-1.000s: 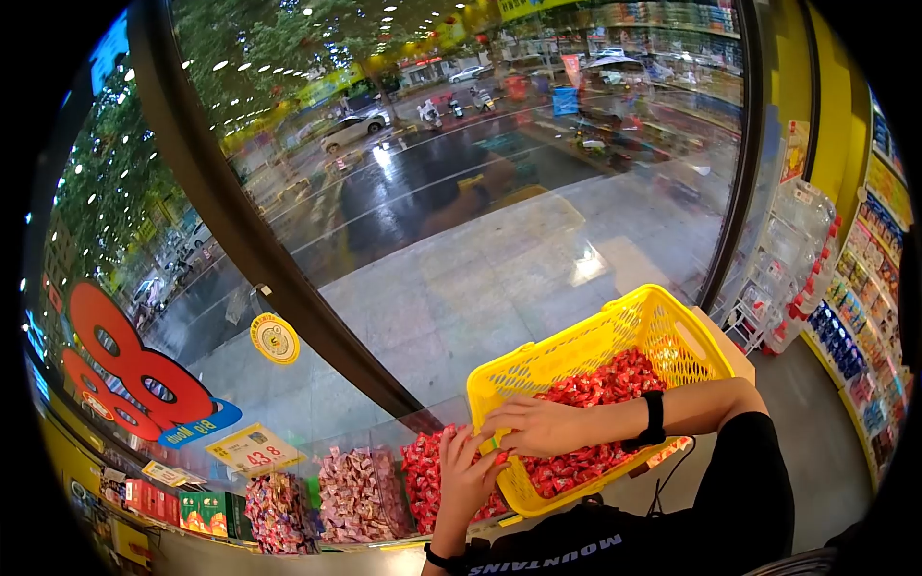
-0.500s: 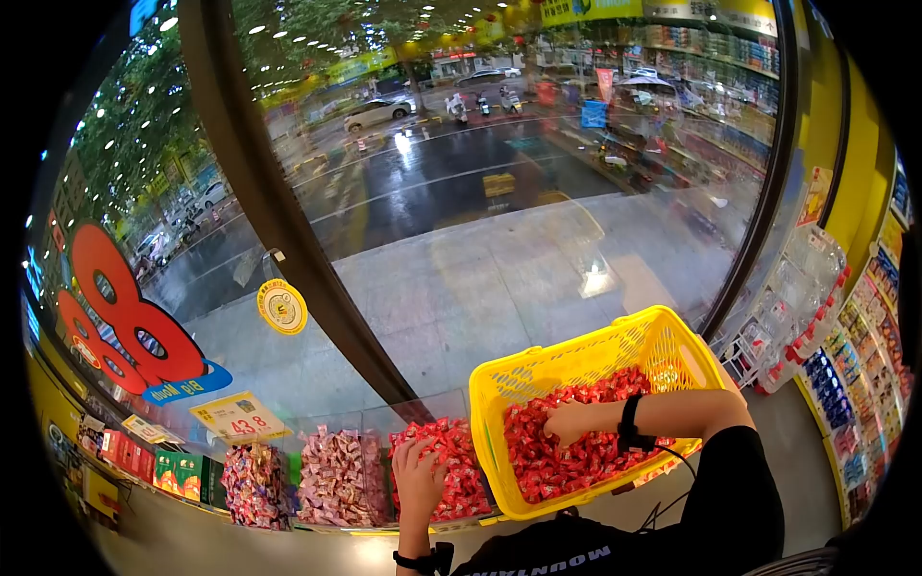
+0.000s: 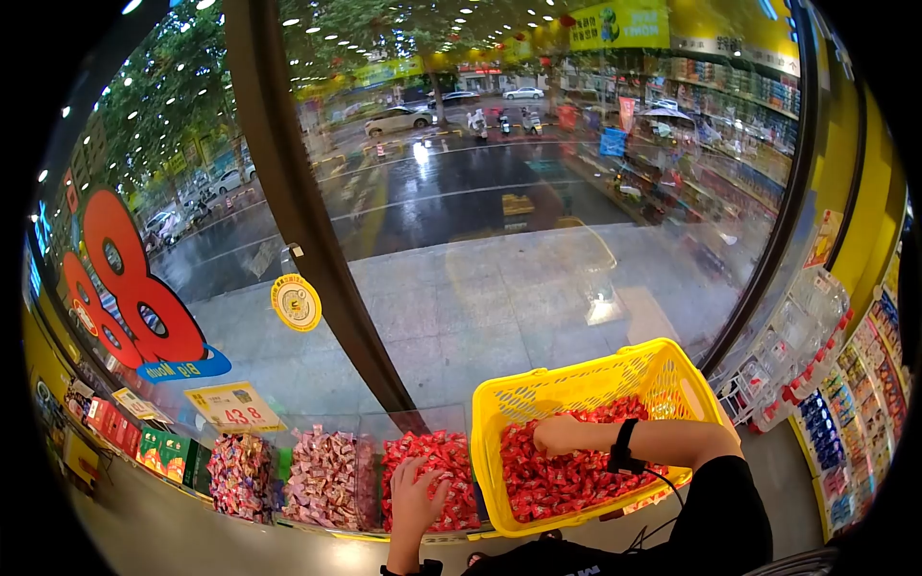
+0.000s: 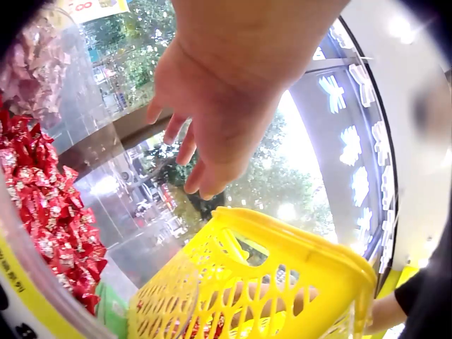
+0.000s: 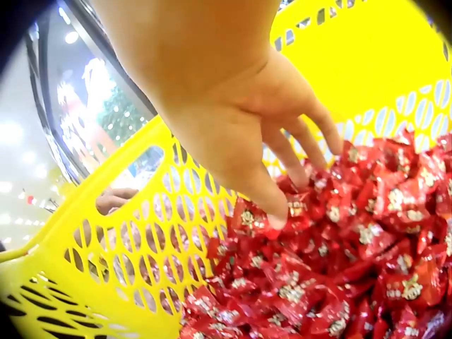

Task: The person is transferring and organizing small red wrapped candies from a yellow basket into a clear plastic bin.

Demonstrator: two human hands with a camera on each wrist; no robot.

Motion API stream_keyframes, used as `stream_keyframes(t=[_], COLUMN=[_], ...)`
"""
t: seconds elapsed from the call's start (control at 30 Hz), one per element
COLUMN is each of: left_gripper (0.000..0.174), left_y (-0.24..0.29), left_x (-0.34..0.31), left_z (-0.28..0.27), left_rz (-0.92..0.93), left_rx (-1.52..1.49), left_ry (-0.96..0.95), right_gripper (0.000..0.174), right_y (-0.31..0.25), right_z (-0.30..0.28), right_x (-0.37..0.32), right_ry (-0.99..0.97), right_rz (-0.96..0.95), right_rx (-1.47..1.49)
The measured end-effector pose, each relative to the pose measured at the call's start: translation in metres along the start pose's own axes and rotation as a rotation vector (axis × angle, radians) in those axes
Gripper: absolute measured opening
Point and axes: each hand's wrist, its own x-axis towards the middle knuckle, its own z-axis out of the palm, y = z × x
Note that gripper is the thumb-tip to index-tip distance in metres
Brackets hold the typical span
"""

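Red-wrapped candies [image 5: 367,233] fill much of a yellow plastic basket [image 3: 576,372] with slotted walls. My right hand [image 5: 233,134] reaches down inside it, fingers apart and lightly bent, their tips at the top of the candy heap. To the left of the basket, a clear bin holds more red-wrapped candies [image 3: 456,461]. Over that bin hangs my left hand [image 3: 413,494], palm down with relaxed, spread fingers and nothing in them. In the left wrist view this hand is above the bin's candies [image 4: 49,219] and near the basket's rim [image 4: 304,236].
Bins of pink-wrapped candies [image 3: 327,470] and mixed candies [image 3: 242,480] stand farther left, near green boxes [image 3: 168,453] and a price sign [image 3: 235,407]. A large window [image 3: 461,288] rises behind. Shelves of goods [image 3: 864,374] line the right side.
My right hand has moved from the basket's left rim, beside the left hand, down into the candies in the basket. My left hand has drawn leftward over the bin. The head view has shifted.
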Motion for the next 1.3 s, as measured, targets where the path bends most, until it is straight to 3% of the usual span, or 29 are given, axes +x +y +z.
stream_keyframes(t=[0.1, 0.17, 0.3, 0.4, 0.53, 0.7, 0.8, 0.9, 1.0, 1.3], left_gripper=[0.027, 0.028, 0.033, 0.029, 0.02, 0.015, 0.013, 0.012, 0.013, 0.019], left_y=[0.025, 0.042, 0.083, 0.091, 0.091, 0.093, 0.094, 0.091, 0.088, 0.092], left_x=[0.022, 0.034, 0.053, 0.053, 0.047, 0.043, 0.04, 0.039, 0.037, 0.034], left_z=[-0.015, -0.021, -0.034, -0.02, -0.006, -0.006, -0.007, -0.007, -0.007, -0.019], left_rz=[0.036, 0.071, 0.22, 0.297, 0.345, 0.326, 0.308, 0.287, 0.255, 0.211], left_rx=[-0.057, -0.126, -0.132, -0.088, -0.039, -0.076, -0.105, -0.127, -0.178, -0.195], left_ry=[0.07, 0.11, 0.011, -0.087, -0.066, -0.059, -0.035, 0.022, 0.061, 0.019], right_gripper=[0.026, 0.025, 0.025, 0.026, 0.028, 0.032, 0.033, 0.033, 0.032, 0.024], right_y=[-0.023, -0.037, -0.077, -0.098, -0.102, -0.1, -0.094, -0.094, -0.092, -0.109], right_z=[-0.032, -0.044, -0.073, -0.089, -0.083, -0.081, -0.072, -0.08, -0.075, -0.075], right_x=[-0.014, -0.024, -0.058, -0.074, -0.079, -0.078, -0.075, -0.072, -0.07, -0.075], right_ry=[-0.069, -0.015, 0.203, 0.201, 0.203, 0.134, 0.239, 0.141, 0.281, 0.409], right_rz=[-0.034, -0.158, -0.359, -0.336, -0.309, -0.291, -0.386, -0.362, -0.463, -0.526], right_rx=[-0.032, 0.0, 0.084, 0.13, 0.093, 0.134, 0.198, 0.218, 0.231, 0.157])
